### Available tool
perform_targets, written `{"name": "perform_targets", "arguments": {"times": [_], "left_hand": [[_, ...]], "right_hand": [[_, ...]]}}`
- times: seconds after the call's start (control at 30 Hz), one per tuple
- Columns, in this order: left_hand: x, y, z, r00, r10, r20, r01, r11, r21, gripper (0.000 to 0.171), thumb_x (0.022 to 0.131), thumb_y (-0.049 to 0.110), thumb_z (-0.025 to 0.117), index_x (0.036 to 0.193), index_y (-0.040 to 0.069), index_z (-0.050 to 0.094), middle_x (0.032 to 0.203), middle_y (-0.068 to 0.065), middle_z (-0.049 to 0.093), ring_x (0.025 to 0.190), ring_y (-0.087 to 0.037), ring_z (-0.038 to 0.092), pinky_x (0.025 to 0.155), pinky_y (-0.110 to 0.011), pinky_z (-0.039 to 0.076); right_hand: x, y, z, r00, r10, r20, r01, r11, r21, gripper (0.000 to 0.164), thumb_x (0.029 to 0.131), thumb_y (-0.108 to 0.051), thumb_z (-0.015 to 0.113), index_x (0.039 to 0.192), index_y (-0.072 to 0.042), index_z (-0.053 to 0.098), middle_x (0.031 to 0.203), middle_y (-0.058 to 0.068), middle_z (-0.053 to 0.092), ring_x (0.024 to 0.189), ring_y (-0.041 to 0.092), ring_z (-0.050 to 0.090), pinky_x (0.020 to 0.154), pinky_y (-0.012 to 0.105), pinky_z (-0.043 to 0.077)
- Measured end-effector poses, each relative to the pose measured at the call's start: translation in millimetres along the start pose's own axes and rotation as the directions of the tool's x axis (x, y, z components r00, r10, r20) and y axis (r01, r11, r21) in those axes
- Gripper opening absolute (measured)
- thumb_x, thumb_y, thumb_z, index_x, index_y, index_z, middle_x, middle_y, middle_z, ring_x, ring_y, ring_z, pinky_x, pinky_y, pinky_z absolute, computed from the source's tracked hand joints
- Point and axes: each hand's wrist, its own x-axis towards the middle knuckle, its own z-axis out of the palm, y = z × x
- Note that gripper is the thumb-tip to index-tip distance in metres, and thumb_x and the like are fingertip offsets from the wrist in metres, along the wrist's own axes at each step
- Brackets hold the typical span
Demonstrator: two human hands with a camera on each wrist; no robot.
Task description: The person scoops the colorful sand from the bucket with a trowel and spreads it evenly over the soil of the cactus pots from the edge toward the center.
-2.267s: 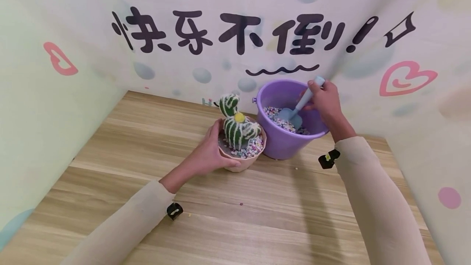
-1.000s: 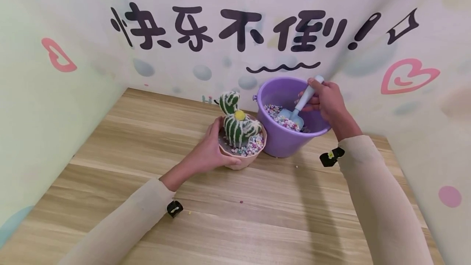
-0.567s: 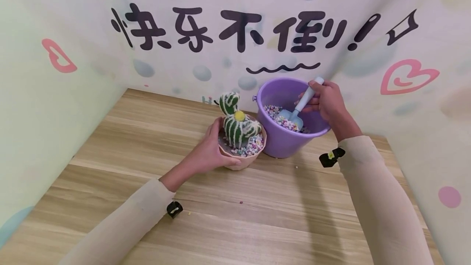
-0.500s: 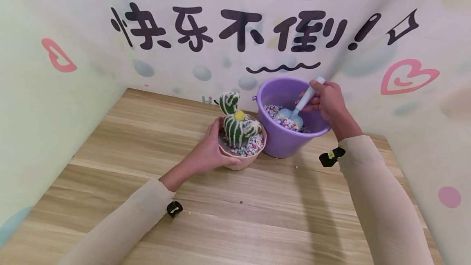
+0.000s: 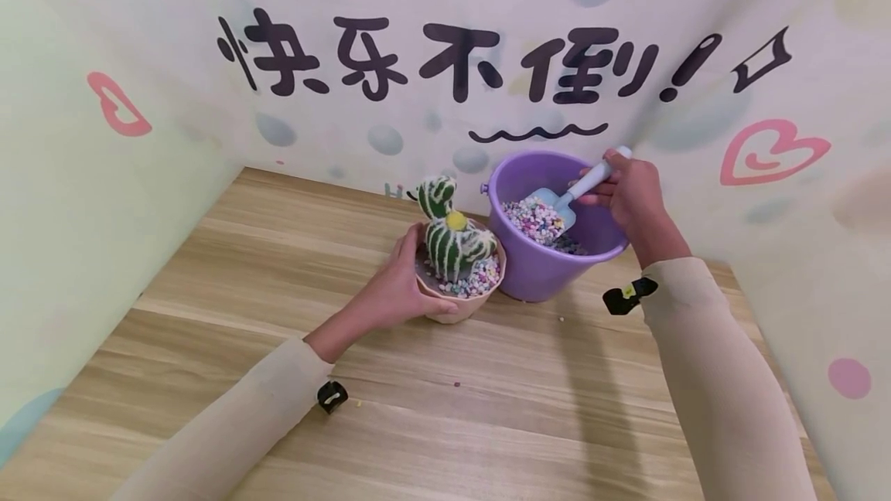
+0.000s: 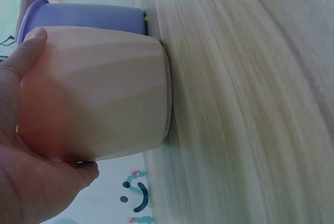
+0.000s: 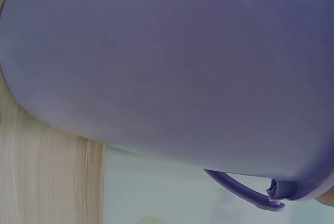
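Observation:
My left hand (image 5: 400, 288) grips a pale pink faceted flowerpot (image 5: 458, 309), its thumb on the near side and its fingers round the left rim. In the left wrist view the pot (image 6: 99, 93) stands on the table. A green-and-white knitted-looking cactus (image 5: 445, 250) with a yellow flower stands in it, among small coloured pebbles (image 5: 480, 281). My right hand (image 5: 636, 188) holds a light blue toy shovel (image 5: 588, 181) by its handle, inside the purple bucket (image 5: 550, 273). Pebbles (image 5: 534, 221) are heaped at the shovel's tilted blade. The right wrist view shows only the bucket's outer wall (image 7: 172, 67), hiding that hand.
The bucket stands right beside the pot, close to the back wall with its printed cloth (image 5: 376, 138). The bucket's handle (image 7: 237, 187) hangs at its side. A few stray pebbles lie on the wooden table (image 5: 445, 439). Walls border it left and right.
The shovel blade, earlier lower among the pebbles, has come up and levelled with pebbles heaped at it. My right hand has shifted slightly right. The left hand and pot stay in place.

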Motion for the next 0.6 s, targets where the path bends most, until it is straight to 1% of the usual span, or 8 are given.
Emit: {"name": "perform_targets", "arguments": {"times": [0.2,0.3,0.43,0.6], "left_hand": [[-1.8,1.0,1.4,1.0,-0.012,-0.021,0.012,1.0,-0.003,0.138,0.06,0.049,0.09,0.157,0.013,0.0,0.159,-0.014,0.016,0.144,-0.031,0.025,0.115,-0.048,0.027],[-3.3,0.5,2.8,0.999,-0.003,-0.041,0.003,1.0,-0.006,0.137,0.059,0.049,0.091,0.156,0.013,0.0,0.159,-0.014,0.017,0.143,-0.032,0.027,0.115,-0.049,0.027],[-4.9,0.5,6.2,0.998,0.003,-0.068,-0.003,1.0,-0.008,0.136,0.058,0.048,0.091,0.156,0.013,0.004,0.157,-0.016,0.021,0.141,-0.034,0.03,0.114,-0.051,0.029],[-5.9,3.7,9.7,0.996,-0.019,-0.091,0.019,1.0,-0.003,0.134,0.058,0.048,0.091,0.156,0.015,0.005,0.155,-0.015,0.024,0.14,-0.033,0.032,0.113,-0.051,0.03]], "right_hand": [[-2,-8,-1,0.999,0.003,-0.052,0.004,0.991,0.137,0.014,0.104,-0.019,0.043,0.107,-0.005,0.041,0.073,0.013,0.071,0.067,0.027,0.073,0.057,0.037,0.06],[-3,-12,-2,0.998,0.002,-0.068,0.011,0.982,0.187,0.014,0.103,-0.019,0.044,0.108,-0.006,0.042,0.073,0.015,0.071,0.067,0.028,0.072,0.057,0.038,0.06],[-6,-14,-5,0.995,0.017,-0.096,0.007,0.971,0.238,0.014,0.103,-0.02,0.046,0.11,-0.009,0.041,0.075,0.016,0.07,0.067,0.029,0.072,0.056,0.04,0.06],[-9,-16,-12,0.991,0.04,-0.128,-0.002,0.959,0.285,0.017,0.102,-0.021,0.049,0.111,-0.01,0.042,0.075,0.016,0.067,0.068,0.03,0.072,0.058,0.042,0.06]]}}
